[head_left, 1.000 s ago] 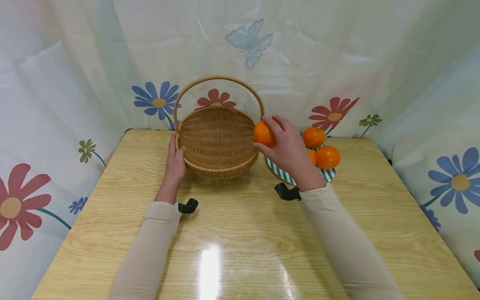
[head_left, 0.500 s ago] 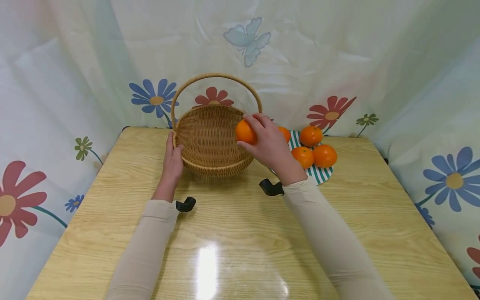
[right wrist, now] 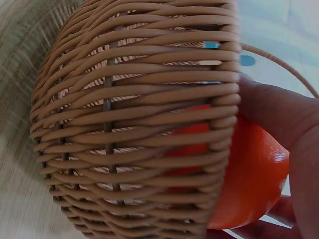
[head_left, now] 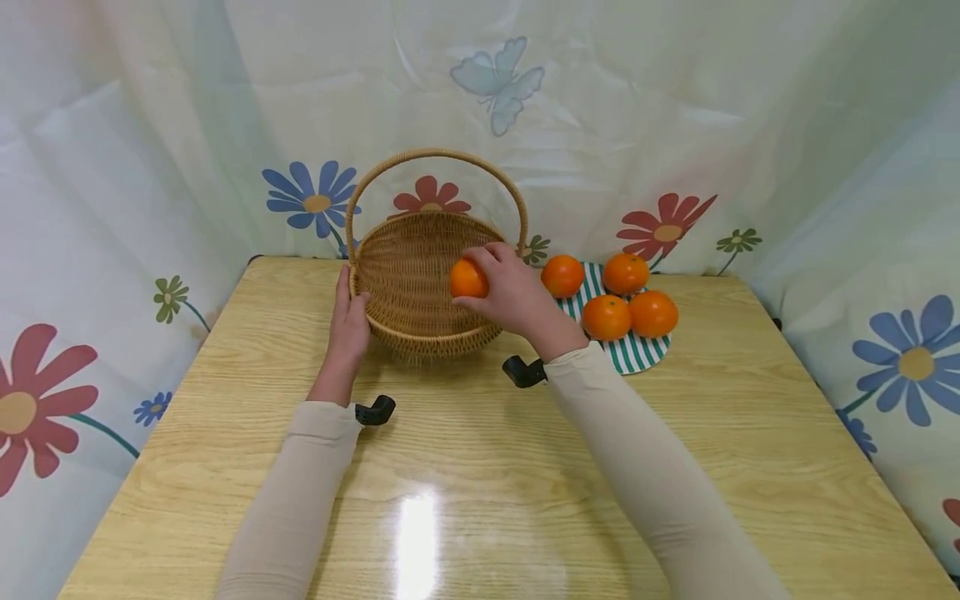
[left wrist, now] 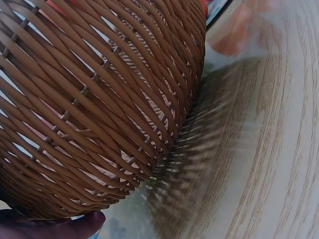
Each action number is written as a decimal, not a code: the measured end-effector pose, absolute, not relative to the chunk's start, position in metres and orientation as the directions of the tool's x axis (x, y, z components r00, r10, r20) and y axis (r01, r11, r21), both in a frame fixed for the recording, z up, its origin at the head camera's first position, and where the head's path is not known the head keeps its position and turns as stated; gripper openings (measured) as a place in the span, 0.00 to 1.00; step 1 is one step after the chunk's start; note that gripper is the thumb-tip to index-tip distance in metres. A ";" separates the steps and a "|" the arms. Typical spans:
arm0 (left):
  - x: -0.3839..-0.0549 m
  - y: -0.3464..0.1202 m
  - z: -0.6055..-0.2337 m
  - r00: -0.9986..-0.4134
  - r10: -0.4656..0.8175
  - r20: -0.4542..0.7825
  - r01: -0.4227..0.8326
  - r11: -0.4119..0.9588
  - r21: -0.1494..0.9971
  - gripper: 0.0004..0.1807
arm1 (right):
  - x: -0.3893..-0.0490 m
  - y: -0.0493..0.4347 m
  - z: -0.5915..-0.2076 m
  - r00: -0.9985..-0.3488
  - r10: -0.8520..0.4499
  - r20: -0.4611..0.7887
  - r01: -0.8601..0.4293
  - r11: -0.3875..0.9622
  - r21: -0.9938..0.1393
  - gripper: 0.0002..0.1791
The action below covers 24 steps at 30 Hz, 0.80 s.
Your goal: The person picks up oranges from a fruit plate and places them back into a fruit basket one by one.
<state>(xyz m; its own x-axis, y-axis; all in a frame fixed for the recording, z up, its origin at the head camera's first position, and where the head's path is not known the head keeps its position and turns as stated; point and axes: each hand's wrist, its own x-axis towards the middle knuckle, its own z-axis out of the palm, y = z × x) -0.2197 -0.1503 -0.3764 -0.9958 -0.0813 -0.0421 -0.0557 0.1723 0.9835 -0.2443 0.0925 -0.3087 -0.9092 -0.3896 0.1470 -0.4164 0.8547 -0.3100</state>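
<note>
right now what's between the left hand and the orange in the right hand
The basket; the head view shows it filling the stretch from the left hand to the orange in the right hand.

Tan basket (head_left: 401,279), orange fruit (head_left: 468,279), green-and-white striped plate (head_left: 637,357), wood-grained desk (head_left: 465,433), beige sleeves (head_left: 292,492), pale curtain (head_left: 607,100) with red and blue flowers (head_left: 666,232).

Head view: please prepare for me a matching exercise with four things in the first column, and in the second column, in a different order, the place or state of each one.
1. Left hand
2. Right hand
3. Striped plate
4. Basket handle

A. Arches above the basket
B. Grips the side of the basket
C. Lies under four orange fruits
D. Holds a single fruit at the basket's opening

Right pairs: 1-B, 2-D, 3-C, 4-A
</note>
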 end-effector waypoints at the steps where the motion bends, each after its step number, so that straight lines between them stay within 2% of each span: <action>1: -0.222 -0.151 -0.379 -0.996 -0.081 -0.043 -0.056 0.172 0.984 0.33 | -0.246 0.091 -0.310 -0.911 -0.392 0.129 -0.412 0.857 -0.308 0.38; 9: -0.238 -0.157 -0.406 -0.996 -0.094 -0.010 -0.027 0.178 0.984 0.32 | -0.254 0.082 -0.316 -0.902 -0.430 0.032 -0.423 0.866 -0.266 0.39; 17: -0.234 -0.157 -0.409 -0.995 -0.099 -0.021 -0.038 0.174 0.984 0.32 | -0.258 0.076 -0.323 -0.884 -0.463 -0.070 -0.431 0.863 -0.263 0.39; 24: -0.239 -0.156 -0.408 -0.994 -0.106 -0.004 -0.022 0.170 0.985 0.32 | -0.266 0.072 -0.318 -0.865 -0.483 -0.134 -0.451 0.867 -0.214 0.38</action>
<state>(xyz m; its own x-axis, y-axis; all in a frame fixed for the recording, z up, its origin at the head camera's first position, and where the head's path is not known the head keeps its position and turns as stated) -0.2385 -0.1560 -0.4081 -0.9944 -0.1056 -0.0035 -0.0216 0.1703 0.9852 -0.2657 0.0722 -0.3182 -0.8652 -0.4831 -0.1344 -0.4506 0.8666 -0.2142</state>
